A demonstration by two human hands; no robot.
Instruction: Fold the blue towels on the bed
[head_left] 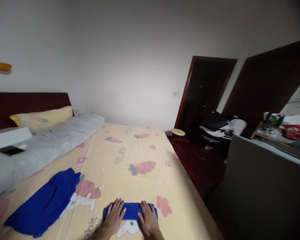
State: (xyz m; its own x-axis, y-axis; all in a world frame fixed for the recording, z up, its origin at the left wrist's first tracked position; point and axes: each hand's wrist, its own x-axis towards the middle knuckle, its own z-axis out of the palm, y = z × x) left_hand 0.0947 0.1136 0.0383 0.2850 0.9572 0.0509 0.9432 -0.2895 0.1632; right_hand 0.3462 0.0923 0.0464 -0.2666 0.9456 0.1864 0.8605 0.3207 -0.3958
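Observation:
A blue cloth, folded into a narrow flat bundle [132, 211], lies on the patterned bed sheet [185, 213] close in front of me. My left hand [114, 215] rests on its left end with the fingers laid out flat. On the right end lies my right hand [148, 217], fingers likewise stretched out and a little apart. Neither hand grips the cloth; both press on it from above. To the left, a second blue cloth piece [46, 203], perhaps a garment, lies loosely spread and creased, apart from both hands.
A grey rolled bedding bundle [65, 131] runs along the headboard side, with a dark tablet-like device [11, 151] and a white box [11, 138] on it. Behind is a yellow pillow [45, 119]. Right of the bed stand a stool [178, 132] and a dark cabinet [260, 186].

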